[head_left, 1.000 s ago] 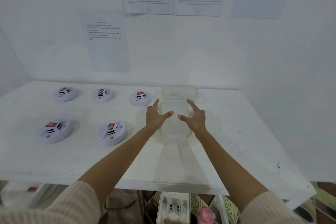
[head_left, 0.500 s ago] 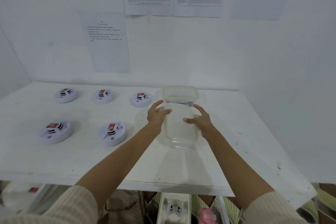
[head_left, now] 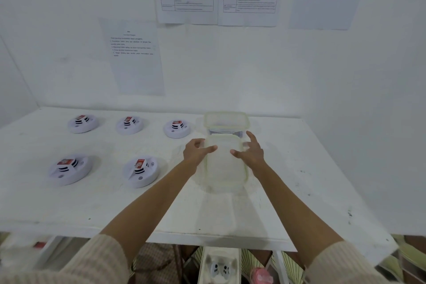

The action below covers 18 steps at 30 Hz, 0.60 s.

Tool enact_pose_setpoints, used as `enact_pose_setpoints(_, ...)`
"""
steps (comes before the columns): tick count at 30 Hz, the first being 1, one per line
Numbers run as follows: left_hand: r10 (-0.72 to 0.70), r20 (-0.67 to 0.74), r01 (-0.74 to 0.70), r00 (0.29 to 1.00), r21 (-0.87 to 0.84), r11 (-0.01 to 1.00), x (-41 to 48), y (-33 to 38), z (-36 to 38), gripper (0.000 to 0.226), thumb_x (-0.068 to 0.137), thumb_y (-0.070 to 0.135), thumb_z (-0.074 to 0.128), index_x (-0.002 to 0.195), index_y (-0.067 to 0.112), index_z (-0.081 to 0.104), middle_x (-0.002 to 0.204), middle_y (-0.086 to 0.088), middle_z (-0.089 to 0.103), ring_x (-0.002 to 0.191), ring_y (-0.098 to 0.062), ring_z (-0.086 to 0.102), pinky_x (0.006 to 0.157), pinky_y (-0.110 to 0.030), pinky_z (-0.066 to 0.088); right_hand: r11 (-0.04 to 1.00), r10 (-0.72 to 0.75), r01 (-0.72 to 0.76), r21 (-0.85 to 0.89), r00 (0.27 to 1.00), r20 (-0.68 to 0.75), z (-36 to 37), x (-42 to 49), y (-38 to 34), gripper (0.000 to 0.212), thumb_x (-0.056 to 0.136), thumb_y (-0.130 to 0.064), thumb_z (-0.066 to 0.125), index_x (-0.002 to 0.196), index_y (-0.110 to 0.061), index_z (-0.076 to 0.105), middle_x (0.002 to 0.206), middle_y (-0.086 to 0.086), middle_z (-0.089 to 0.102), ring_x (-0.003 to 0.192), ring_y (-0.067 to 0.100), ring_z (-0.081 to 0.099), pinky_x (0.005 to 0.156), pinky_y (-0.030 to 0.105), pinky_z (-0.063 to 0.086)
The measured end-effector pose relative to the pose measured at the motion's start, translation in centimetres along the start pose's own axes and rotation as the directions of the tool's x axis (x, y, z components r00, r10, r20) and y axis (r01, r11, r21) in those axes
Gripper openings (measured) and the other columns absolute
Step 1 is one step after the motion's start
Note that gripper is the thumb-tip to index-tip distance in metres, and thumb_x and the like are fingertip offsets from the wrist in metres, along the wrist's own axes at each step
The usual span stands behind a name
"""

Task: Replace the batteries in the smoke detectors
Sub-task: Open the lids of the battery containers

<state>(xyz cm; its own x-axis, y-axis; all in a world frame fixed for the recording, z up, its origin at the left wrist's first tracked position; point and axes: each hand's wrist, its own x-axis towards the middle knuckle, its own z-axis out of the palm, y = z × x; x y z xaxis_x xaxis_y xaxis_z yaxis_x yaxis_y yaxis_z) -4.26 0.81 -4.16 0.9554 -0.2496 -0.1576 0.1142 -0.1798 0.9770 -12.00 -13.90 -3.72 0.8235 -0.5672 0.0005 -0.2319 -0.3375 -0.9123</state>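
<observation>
Several round white smoke detectors lie on the white table [head_left: 92,203]: three in the back row [head_left: 83,123] [head_left: 129,125] [head_left: 177,128] and two nearer me [head_left: 69,168] [head_left: 141,171], each with a red-labelled battery showing on top. To their right stands a translucent plastic container [head_left: 224,168] with a greenish rim. My left hand [head_left: 196,152] grips its far left edge and my right hand [head_left: 252,152] its far right edge, thumbs over the top. Just behind it is a second translucent container [head_left: 226,120] with something dark inside.
Printed sheets hang on the white wall behind the table. Walls close in the table at the left and right. Below the front edge stand a white bin [head_left: 219,267] and a pink object [head_left: 261,275].
My hands went from lying spread on the near container to gripping its far sides. The container has shifted slightly toward me, and dark contents of the far container now show behind it.
</observation>
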Motion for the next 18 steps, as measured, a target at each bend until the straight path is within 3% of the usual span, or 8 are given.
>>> enact_pose_setpoints(3,0.012,0.050,-0.007,0.999,-0.099,0.995,0.4,-0.5,-0.6,0.048,0.078,0.001,0.071,0.120,0.009,0.048,0.132,-0.010,0.052,0.124,-0.025,0.047,0.096,-0.031,0.039,0.995,0.009,0.000,-0.100,0.996,0.091,-0.1,0.6,-0.3,0.097,0.073,-0.021,0.078,0.147,-0.019,0.016,0.143,0.016,0.033,0.135,0.031,0.027,0.112,0.046,0.024)
enact_pose_setpoints(7,0.079,0.159,-0.062,0.984,-0.108,0.992,-0.1,-0.2,-0.5,0.072,0.083,-0.004,0.063,0.141,0.020,0.028,0.137,-0.013,0.048,0.128,-0.024,0.042,0.104,-0.035,0.037,0.984,-0.106,0.122,-0.131,0.987,0.117,0.5,1.3,-1.5,0.079,0.088,-0.022,0.061,0.148,-0.017,0.010,0.148,0.012,0.032,0.136,0.029,0.028,0.111,0.042,0.025)
enact_pose_setpoints(13,0.145,0.247,-0.144,0.958,-0.023,0.989,-0.2,-0.7,-0.6,0.078,0.090,0.009,0.058,0.148,0.026,0.009,0.143,-0.006,0.042,0.134,-0.020,0.034,0.099,-0.025,0.031,0.928,-0.136,0.214,-0.306,0.957,0.256,2.0,2.6,-1.9,0.062,0.096,-0.029,0.047,0.147,-0.015,0.017,0.145,0.006,0.039,0.134,0.025,0.034,0.107,0.036,0.028)
enact_pose_setpoints(16,0.050,0.194,-0.020,0.980,-0.152,0.988,-0.7,-0.3,-0.2,0.068,0.096,0.026,0.050,0.149,0.025,0.006,0.148,-0.004,0.035,0.135,-0.020,0.033,0.108,-0.032,0.028,0.917,-0.098,0.202,-0.345,0.951,0.294,2.4,3.2,-1.4,0.063,0.088,-0.045,0.055,0.141,-0.018,0.034,0.144,0.000,0.041,0.133,0.021,0.037,0.105,0.034,0.030)
enact_pose_setpoints(18,-0.014,0.198,0.075,0.980,-0.304,0.950,-0.8,-0.1,0.2,0.070,0.091,0.053,0.046,0.149,0.025,0.017,0.149,0.000,0.032,0.135,-0.019,0.035,0.110,-0.033,0.029,0.938,-0.065,0.155,-0.311,0.957,0.282,2.4,3.8,-1.5,0.072,0.078,-0.049,0.066,0.139,-0.020,0.039,0.140,-0.002,0.045,0.130,0.020,0.040,0.105,0.035,0.031)
